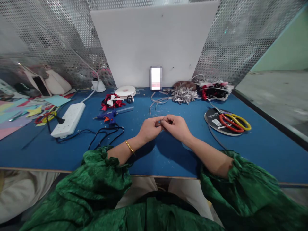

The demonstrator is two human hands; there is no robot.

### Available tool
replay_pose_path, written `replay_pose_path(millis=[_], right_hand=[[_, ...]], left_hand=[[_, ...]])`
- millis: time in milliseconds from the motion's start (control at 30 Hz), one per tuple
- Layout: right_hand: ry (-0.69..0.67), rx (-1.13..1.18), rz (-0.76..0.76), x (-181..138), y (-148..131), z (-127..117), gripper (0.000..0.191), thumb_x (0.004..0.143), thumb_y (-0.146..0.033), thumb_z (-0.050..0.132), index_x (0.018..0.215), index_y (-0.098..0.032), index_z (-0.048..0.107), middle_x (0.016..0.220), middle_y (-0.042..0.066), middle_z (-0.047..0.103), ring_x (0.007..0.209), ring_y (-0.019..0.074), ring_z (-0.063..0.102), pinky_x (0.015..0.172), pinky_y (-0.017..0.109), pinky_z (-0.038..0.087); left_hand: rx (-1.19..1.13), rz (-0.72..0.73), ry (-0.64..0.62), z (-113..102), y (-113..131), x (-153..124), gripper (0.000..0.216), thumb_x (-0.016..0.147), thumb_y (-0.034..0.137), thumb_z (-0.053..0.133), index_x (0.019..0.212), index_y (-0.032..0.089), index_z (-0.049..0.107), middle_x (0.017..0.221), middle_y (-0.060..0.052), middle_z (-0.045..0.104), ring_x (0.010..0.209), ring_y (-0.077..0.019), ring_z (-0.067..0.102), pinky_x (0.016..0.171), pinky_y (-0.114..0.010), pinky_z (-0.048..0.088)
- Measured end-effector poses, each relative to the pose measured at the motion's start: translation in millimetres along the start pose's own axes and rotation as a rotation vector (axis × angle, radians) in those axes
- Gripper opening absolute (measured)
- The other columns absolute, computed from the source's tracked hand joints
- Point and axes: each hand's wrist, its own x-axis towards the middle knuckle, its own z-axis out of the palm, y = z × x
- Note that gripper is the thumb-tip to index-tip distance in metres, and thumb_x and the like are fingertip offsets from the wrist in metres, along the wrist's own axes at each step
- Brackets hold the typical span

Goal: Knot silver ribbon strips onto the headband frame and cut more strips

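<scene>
Over the middle of the blue table (144, 163), my left hand (149, 130) and my right hand (177, 127) meet at the fingertips. Both are closed in a pinch. A small dark or greyish bit shows between the fingers, too small and covered to name. Beyond my hands lie loose strips of grey ribbon (160, 100) and a pile of grey ribbon pieces (184, 95). Right of my right hand, scissors with red and yellow handles (232, 123) rest on a black ribbon spool (212, 116). A blue glue gun (108, 116) lies to the left of my left hand.
A white power strip (69, 119) and black cord (106, 131) occupy the left side. At the back are a white ribbon roll (125, 91), red and white bows (112, 101), a phone (156, 78) against a white board (154, 41), and red, black and white bows (215, 90).
</scene>
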Motion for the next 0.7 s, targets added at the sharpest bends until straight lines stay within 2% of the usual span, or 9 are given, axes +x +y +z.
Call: replay_pose_path(millis=[133,200,300,400,533,700], right_hand=[[0.192,-0.13,-0.009,-0.4,2.1,2.0,0.008,0.072,-0.025,0.06,0.072,-0.02,0.054,0.064,-0.003,0.053,0.058,0.0124,0.047,0.054,0.026,0.03],[0.236,-0.084,-0.026,0.3,5.2,3.9,0.017,0.07,-0.024,0.061,0.085,-0.02,0.055,0.075,-0.001,0.056,0.06,0.012,0.049,0.056,0.026,0.035],[0.181,0.145,-0.041,3.9,10.2,5.2,0.034,0.071,-0.024,0.059,0.104,-0.02,0.055,0.098,0.004,0.061,0.059,0.0098,0.052,0.056,0.026,0.042],[0.108,0.407,0.004,10.3,12.9,1.4,0.035,0.072,-0.026,0.057,0.107,-0.018,0.058,0.107,0.006,0.062,0.058,0.0093,0.053,0.056,0.027,0.045],[0.022,0.634,0.108,16.7,12.2,-7.0,0.028,0.069,-0.024,0.058,0.096,-0.017,0.064,0.094,0.003,0.067,0.054,0.0085,0.052,0.057,0.027,0.045],[-0.13,0.718,0.135,15.5,9.6,-8.0,0.02,0.064,-0.024,0.065,0.082,-0.017,0.068,0.067,-0.002,0.064,0.059,0.0115,0.055,0.06,0.026,0.044]], left_hand=[[-0.05,-0.038,0.016,3.1,-0.2,-0.2,0.047,0.071,0.011,0.052,0.115,0.014,0.07,0.063,0.002,0.061,0.055,-0.0084,0.045,0.055,-0.019,0.034],[-0.148,-0.087,0.004,4.7,-0.8,0.4,0.051,0.07,0.011,0.053,0.119,0.012,0.067,0.066,0.0,0.065,0.056,-0.009,0.049,0.055,-0.02,0.037],[-0.334,-0.174,-0.043,3.8,1.2,1.5,0.054,0.07,0.015,0.058,0.124,0.011,0.063,0.068,-0.002,0.069,0.053,-0.0087,0.05,0.052,-0.02,0.036],[-0.486,-0.233,-0.076,-1.6,6.5,2.0,0.054,0.072,0.022,0.065,0.125,0.013,0.063,0.074,-0.005,0.071,0.051,-0.0071,0.049,0.05,-0.019,0.035],[-0.605,-0.259,-0.09,-8.1,10.3,2.2,0.052,0.072,0.026,0.069,0.122,0.014,0.065,0.078,-0.005,0.073,0.041,-0.0018,0.037,0.048,-0.02,0.035],[-0.695,-0.271,-0.073,-9.6,8.1,3.4,0.055,0.071,0.025,0.07,0.125,0.014,0.063,0.077,-0.005,0.073,0.037,-0.0001,0.032,0.049,-0.021,0.038]])
